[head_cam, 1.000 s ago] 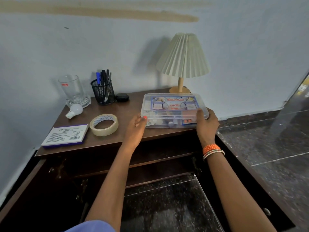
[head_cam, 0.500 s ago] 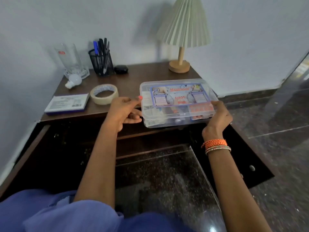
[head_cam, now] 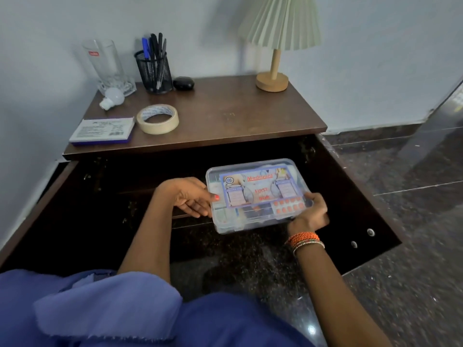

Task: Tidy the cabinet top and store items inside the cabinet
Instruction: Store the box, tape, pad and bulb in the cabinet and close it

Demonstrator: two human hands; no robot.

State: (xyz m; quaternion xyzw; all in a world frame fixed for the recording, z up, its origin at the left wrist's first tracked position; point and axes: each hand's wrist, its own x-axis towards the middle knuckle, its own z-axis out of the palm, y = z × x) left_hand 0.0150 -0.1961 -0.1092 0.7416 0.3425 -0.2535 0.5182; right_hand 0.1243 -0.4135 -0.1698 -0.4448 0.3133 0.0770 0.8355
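— Where is the box, and how are you holding it?

— You have the clear first aid box (head_cam: 258,196) off the cabinet top (head_cam: 225,116) and in front of the open cabinet (head_cam: 112,201), level, label up, below the edge of the top. Your left hand (head_cam: 191,196) grips its left end, thumb on the lid and fingers curled under the side. Your right hand (head_cam: 313,211) grips the near right corner, thumb on the lid and fingers wrapped beneath. Both hands are closed round the box; neither is spread.

— Is it on a shelf?

— You cannot tell from here: the inside is dark, and the box hides whatever lies directly under it. The two doors stand wide, and the right door (head_cam: 363,221) shows two round fittings.

— What is on the top?

— At your left front lies a flat white-and-purple packet (head_cam: 101,130), with a roll of masking tape (head_cam: 157,118) just beside it. Behind them a white bulb (head_cam: 111,97) lies against the foot of a tall drinking glass (head_cam: 107,63). Right of the glass stands a black mesh pen holder (head_cam: 154,71) full of pens, then a small black case (head_cam: 183,83). At the far right rear stands a lamp (head_cam: 275,58) with a pleated shade on a wooden base
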